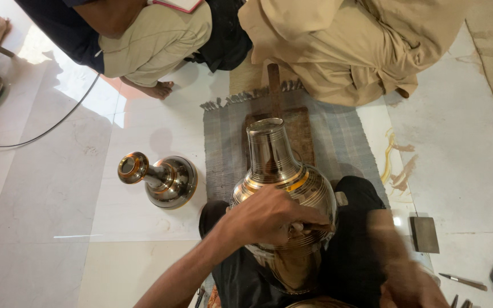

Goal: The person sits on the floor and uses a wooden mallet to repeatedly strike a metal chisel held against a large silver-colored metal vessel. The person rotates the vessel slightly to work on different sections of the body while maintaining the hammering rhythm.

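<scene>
Pale marble floor (47,199) fills the scene, with a grey striped mat (338,142) laid across it and a worn wooden board (300,134) on top of the mat. We are seated looking down, and a large polished metal vase (283,177) lies tilted across our lap, its open neck pointing away from us over the board.

Our left hand (269,217) is closed around a thin dark tool (315,228), with its tip pressed against the vase's belly. Fine engraved rings already circle the body just beyond and below the fingers, with a gold band nearer the neck; how much of the surface is left to line we cannot tell. Our right hand (397,268) is a motion blur below and to the right, so its grip cannot be made out.

Well to the left of the hand stands a second, smaller vase (164,179) (also shiny, lying on its side). Two other people sit beyond the mat.
</scene>
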